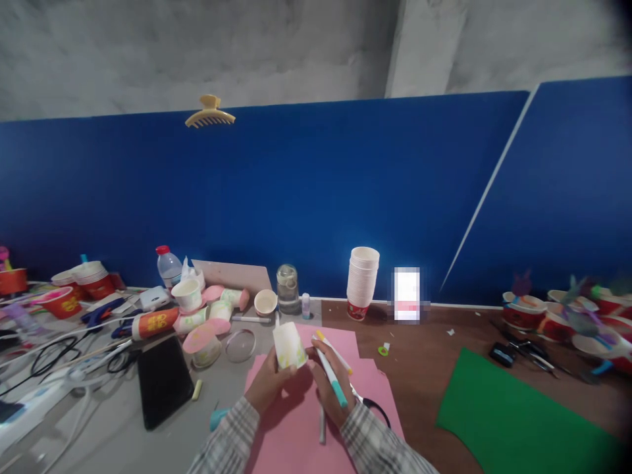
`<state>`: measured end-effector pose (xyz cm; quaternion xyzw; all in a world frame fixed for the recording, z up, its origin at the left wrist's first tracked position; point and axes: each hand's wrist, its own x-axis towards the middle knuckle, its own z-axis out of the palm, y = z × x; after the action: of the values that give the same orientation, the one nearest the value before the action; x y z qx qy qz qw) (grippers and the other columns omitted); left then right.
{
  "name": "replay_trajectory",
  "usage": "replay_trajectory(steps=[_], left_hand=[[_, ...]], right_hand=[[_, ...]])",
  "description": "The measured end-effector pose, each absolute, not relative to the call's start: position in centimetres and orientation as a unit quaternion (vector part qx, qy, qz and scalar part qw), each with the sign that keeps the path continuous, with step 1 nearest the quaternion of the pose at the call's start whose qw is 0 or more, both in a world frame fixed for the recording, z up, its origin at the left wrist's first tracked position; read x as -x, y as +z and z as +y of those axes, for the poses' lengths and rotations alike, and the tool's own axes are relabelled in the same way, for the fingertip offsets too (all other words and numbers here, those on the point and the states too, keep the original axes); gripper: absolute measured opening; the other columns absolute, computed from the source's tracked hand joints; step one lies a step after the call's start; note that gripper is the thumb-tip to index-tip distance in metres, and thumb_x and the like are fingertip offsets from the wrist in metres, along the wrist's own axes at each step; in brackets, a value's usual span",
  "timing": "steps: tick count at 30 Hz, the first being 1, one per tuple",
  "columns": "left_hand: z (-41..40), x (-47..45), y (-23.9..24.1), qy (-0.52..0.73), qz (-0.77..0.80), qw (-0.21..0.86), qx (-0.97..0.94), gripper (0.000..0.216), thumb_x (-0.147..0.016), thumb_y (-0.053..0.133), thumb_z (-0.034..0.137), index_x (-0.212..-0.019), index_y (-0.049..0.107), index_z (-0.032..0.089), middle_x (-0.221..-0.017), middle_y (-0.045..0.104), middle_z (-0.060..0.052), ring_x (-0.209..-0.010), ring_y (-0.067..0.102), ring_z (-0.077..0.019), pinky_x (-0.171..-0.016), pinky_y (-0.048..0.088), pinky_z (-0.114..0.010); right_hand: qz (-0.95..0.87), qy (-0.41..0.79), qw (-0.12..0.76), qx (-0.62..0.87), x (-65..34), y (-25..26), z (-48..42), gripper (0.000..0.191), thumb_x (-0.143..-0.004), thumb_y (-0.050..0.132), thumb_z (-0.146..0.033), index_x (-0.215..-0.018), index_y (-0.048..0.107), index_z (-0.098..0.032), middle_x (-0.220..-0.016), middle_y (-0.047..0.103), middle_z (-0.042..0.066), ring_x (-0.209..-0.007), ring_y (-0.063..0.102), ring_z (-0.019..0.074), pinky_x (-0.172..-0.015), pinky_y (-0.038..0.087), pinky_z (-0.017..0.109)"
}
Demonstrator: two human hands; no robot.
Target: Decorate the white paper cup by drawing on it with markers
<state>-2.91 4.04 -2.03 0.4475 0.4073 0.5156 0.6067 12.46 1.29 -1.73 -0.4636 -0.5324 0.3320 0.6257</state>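
Note:
My left hand [266, 383] is closed around a white paper cup [288, 342] that is tilted and bears yellow-green marks on its side. Between the fingers of my right hand [330, 394] is a white marker with a teal end [337, 387], slanting back over the hand. The right fingertips are close beside the cup; whether they touch it I cannot tell. Below both hands lie sheets of pink paper [291, 441]. A yellow-ended marker [336, 350], a grey stick-like piece [322, 426] and black-handled scissors [379, 412] lie by my right hand, partly hidden.
Stacked paper cups [362, 280] stand near the blue partition [306, 184], beside a glass jar [288, 289]. Left are decorated cups [205, 345], a black tablet-like slab [164, 382] and cables. Green paper [518, 415] and several red cups [523, 313] are at right.

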Motion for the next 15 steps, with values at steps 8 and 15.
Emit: replay_trajectory(steps=[8, 15], left_hand=[[3.9, 2.8, -1.5, 0.515, 0.429, 0.589, -0.451, 0.057, -0.037, 0.078, 0.032, -0.087, 0.056, 0.019, -0.085, 0.066, -0.01, -0.083, 0.057, -0.0318, -0.074, 0.046, -0.043], [3.9, 2.6, -1.4, 0.532, 0.468, 0.522, -0.475, 0.059, -0.038, 0.076, 0.034, -0.091, 0.054, 0.017, -0.083, 0.065, -0.01, -0.079, 0.057, -0.0307, -0.07, 0.046, -0.042]], right_hand=[[-0.551, 0.339, 0.609, 0.459, -12.5, -1.7, 1.2, 0.039, -0.07, 0.06, -0.026, -0.108, 0.059, -0.028, -0.094, 0.071, 0.004, -0.087, 0.066, 0.024, -0.076, 0.054, 0.032], [-0.561, 0.288, 0.664, 0.401, -12.9, 0.6, -0.1, 0.031, -0.079, 0.045, -0.04, -0.094, 0.067, -0.024, -0.073, 0.067, 0.002, -0.068, 0.065, 0.0217, -0.064, 0.054, 0.032]])
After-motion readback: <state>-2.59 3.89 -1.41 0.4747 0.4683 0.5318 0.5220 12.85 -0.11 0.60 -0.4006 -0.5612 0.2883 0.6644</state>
